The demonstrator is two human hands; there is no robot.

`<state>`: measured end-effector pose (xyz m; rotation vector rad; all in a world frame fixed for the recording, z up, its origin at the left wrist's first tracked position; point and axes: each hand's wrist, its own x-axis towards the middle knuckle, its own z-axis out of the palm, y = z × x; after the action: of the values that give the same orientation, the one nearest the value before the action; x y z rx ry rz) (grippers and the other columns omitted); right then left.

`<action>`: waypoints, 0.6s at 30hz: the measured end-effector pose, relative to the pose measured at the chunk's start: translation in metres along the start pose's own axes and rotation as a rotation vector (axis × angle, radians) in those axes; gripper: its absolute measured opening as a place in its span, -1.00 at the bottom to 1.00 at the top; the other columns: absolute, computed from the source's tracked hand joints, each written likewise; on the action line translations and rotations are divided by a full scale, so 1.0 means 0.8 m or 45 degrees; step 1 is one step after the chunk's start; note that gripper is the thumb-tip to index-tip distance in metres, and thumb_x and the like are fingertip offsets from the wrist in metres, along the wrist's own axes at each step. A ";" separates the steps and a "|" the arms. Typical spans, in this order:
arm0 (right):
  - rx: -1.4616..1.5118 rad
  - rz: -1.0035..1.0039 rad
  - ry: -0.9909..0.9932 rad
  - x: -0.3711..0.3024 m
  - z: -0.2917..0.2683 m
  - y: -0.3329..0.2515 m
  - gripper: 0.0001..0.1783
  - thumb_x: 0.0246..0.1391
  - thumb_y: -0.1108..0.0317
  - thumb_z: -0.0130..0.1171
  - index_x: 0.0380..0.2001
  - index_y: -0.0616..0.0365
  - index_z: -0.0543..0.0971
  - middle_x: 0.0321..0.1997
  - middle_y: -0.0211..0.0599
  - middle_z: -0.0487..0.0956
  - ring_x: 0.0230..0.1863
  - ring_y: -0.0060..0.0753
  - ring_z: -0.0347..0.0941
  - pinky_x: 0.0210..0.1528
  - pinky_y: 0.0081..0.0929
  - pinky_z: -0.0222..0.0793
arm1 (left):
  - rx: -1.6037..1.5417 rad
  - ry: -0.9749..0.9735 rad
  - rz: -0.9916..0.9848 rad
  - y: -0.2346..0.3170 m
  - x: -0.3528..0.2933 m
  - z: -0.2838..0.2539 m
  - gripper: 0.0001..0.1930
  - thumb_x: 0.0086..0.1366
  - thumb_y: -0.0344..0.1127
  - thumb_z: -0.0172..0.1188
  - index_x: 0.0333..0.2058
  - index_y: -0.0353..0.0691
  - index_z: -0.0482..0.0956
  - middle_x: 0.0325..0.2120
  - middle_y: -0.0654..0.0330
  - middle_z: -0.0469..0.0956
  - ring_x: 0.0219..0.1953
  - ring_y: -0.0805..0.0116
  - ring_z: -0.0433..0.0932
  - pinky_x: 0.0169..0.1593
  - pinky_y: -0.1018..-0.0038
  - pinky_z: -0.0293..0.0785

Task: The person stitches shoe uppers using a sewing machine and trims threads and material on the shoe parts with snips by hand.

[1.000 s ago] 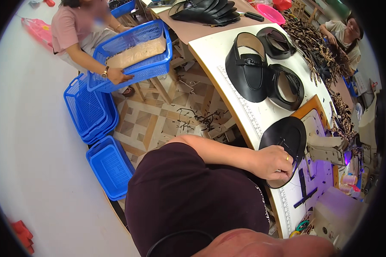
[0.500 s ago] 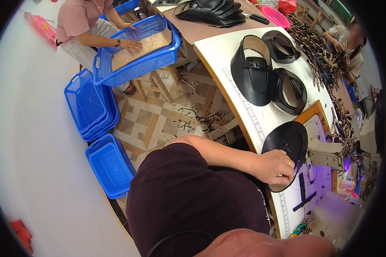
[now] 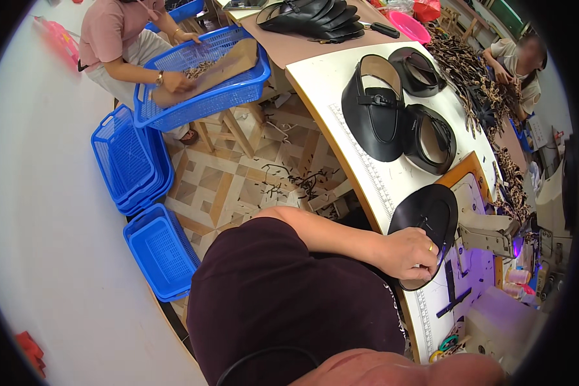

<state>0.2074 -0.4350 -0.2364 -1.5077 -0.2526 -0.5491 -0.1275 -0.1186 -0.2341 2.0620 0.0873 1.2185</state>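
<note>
My left hand (image 3: 408,255), wearing a ring, grips the near end of a black leather shoe upper (image 3: 423,209). Its fingers are curled over the edge, partly hiding the tan lining. The upper lies on the white worktable beside the sewing machine (image 3: 489,233), whose lit head is just to the right. Farther along the table stand a large black upper with a buckled strap (image 3: 381,122) and two smaller black uppers (image 3: 431,141), all with light insides. My right hand does not show; bare skin blurs along the lower edge, too close to make out.
Black strips (image 3: 453,297) lie by the machine. At the far end are stacked black uppers (image 3: 309,22), a black-handled tool (image 3: 385,29) and a pink basin (image 3: 410,28). Blue baskets (image 3: 132,161) stand on the floor at left. Two other people are at work.
The co-worker at the blue basket has shifted a hand, and the tan sheet there is now tilted up, showing scraps beneath. My left hand keeps its grip on the shoe upper.
</note>
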 end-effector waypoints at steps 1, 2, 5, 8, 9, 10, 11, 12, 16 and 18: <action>0.625 -0.054 -0.349 -0.001 -0.009 0.001 -0.90 0.08 0.52 -0.02 -0.36 0.22 0.50 -0.33 -0.09 0.48 -0.36 -0.24 0.35 -0.24 -0.28 0.30 | 0.000 0.003 0.007 0.000 -0.001 -0.001 -0.94 0.07 -0.28 0.22 -0.51 -0.07 0.55 -0.56 0.32 0.47 -0.43 0.31 0.48 -0.33 0.39 0.27; 0.624 -0.056 -0.353 0.000 -0.001 0.008 -0.90 0.08 0.52 -0.02 -0.36 0.22 0.50 -0.33 -0.09 0.48 -0.36 -0.24 0.35 -0.24 -0.28 0.30 | 0.000 0.008 0.005 0.000 -0.002 -0.001 -0.94 0.07 -0.28 0.22 -0.51 -0.07 0.55 -0.56 0.32 0.47 -0.43 0.31 0.48 -0.33 0.39 0.27; -0.439 -0.240 0.257 -0.024 0.039 -0.005 -0.88 0.10 0.51 -0.04 -0.36 0.25 0.50 -0.35 -0.09 0.49 -0.39 -0.26 0.35 -0.27 -0.30 0.31 | -0.023 -0.005 0.006 0.001 -0.001 -0.002 -0.94 0.07 -0.28 0.22 -0.51 -0.07 0.54 -0.57 0.32 0.46 -0.44 0.31 0.47 -0.34 0.38 0.26; 0.798 -0.275 -0.363 -0.047 0.050 -0.015 -0.87 0.13 0.49 -0.05 -0.37 0.27 0.49 -0.39 -0.10 0.48 -0.41 -0.27 0.35 -0.28 -0.30 0.32 | -0.022 0.006 0.012 -0.001 -0.002 -0.007 -0.93 0.07 -0.27 0.22 -0.51 -0.07 0.54 -0.57 0.33 0.45 -0.44 0.30 0.47 -0.35 0.38 0.25; 0.120 -0.427 -0.128 -0.052 0.060 -0.011 -0.87 0.14 0.48 -0.06 -0.37 0.28 0.48 -0.40 -0.11 0.47 -0.43 -0.28 0.32 -0.31 -0.33 0.31 | -0.030 0.013 0.018 -0.001 -0.003 -0.007 -0.93 0.07 -0.27 0.22 -0.51 -0.07 0.54 -0.57 0.33 0.45 -0.44 0.30 0.46 -0.35 0.38 0.25; -0.560 -0.555 0.113 -0.057 0.069 -0.009 -0.87 0.15 0.48 -0.08 -0.37 0.29 0.46 -0.42 -0.11 0.46 -0.45 -0.29 0.30 -0.33 -0.35 0.31 | -0.037 0.020 0.024 -0.002 -0.004 -0.006 -0.92 0.07 -0.27 0.22 -0.52 -0.07 0.54 -0.57 0.33 0.45 -0.44 0.30 0.46 -0.35 0.38 0.25; -0.558 -0.558 0.112 -0.065 0.074 -0.009 -0.87 0.15 0.48 -0.08 -0.37 0.29 0.46 -0.42 -0.11 0.46 -0.45 -0.29 0.30 -0.33 -0.35 0.31 | -0.036 0.024 0.025 -0.003 -0.005 -0.005 -0.92 0.07 -0.27 0.22 -0.52 -0.07 0.54 -0.57 0.33 0.45 -0.44 0.30 0.46 -0.35 0.38 0.25; -0.425 -0.570 0.031 -0.081 0.082 -0.017 -0.87 0.15 0.48 -0.09 -0.37 0.29 0.45 -0.42 -0.11 0.45 -0.48 -0.30 0.28 -0.36 -0.39 0.30 | -0.030 0.034 0.033 -0.004 -0.006 -0.007 -0.92 0.07 -0.27 0.22 -0.52 -0.07 0.53 -0.57 0.33 0.45 -0.44 0.30 0.46 -0.35 0.38 0.25; -0.482 -0.862 -0.245 -0.080 0.080 0.016 -0.87 0.15 0.47 -0.09 -0.38 0.30 0.43 -0.46 -0.10 0.44 -0.55 -0.36 0.21 -0.47 -0.49 0.27 | -0.044 0.054 0.045 -0.005 -0.009 -0.014 -0.92 0.08 -0.27 0.22 -0.53 -0.07 0.53 -0.57 0.33 0.45 -0.44 0.29 0.46 -0.35 0.37 0.25; -0.578 -0.883 -0.320 -0.077 0.082 0.020 -0.87 0.16 0.46 -0.07 -0.39 0.30 0.44 -0.49 -0.12 0.44 -0.57 -0.36 0.22 -0.49 -0.49 0.27 | -0.041 0.052 0.054 -0.003 -0.008 -0.016 -0.92 0.08 -0.27 0.22 -0.53 -0.07 0.53 -0.57 0.33 0.45 -0.44 0.29 0.46 -0.36 0.37 0.25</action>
<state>0.1739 -0.3596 -0.2763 -1.9274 -0.9160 -1.0124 -0.1403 -0.1123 -0.2366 2.0212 0.0434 1.2797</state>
